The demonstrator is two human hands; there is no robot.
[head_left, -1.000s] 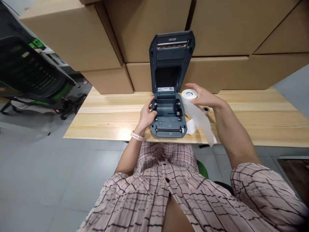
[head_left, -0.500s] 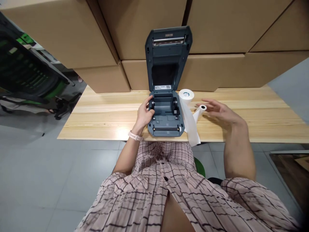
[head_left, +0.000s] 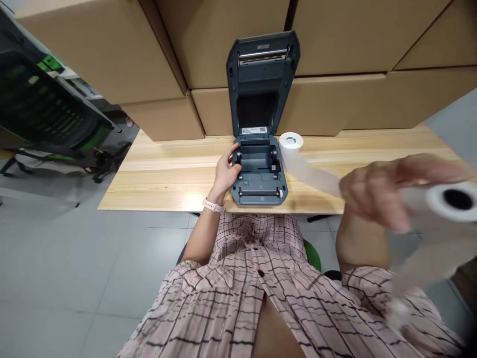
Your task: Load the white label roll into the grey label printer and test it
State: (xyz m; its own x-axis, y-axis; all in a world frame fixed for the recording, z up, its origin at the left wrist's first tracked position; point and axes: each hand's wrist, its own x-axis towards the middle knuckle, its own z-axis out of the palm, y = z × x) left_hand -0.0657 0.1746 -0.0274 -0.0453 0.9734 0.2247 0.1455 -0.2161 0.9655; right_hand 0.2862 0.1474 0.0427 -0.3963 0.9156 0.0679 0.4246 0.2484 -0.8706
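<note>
A dark grey label printer stands on the table with its lid raised and its roll compartment bare. My left hand grips the printer's left side, thumb over the edge by the compartment. To the printer's right stands a white paper roll, from which a strip runs to my right hand. My right hand, raised close to the camera and blurred, is closed around a small white roll with a dark hollow core. A loose white paper tail hangs beneath it.
Several cardboard boxes form a wall behind the wooden table, close to the raised lid. A black and green office chair stands at the left. The table's front edge lies just before my lap.
My right hand has picked up the small roll from the table and brought it right and towards the camera, drawing the paper strip along. My left hand stays on the printer.
</note>
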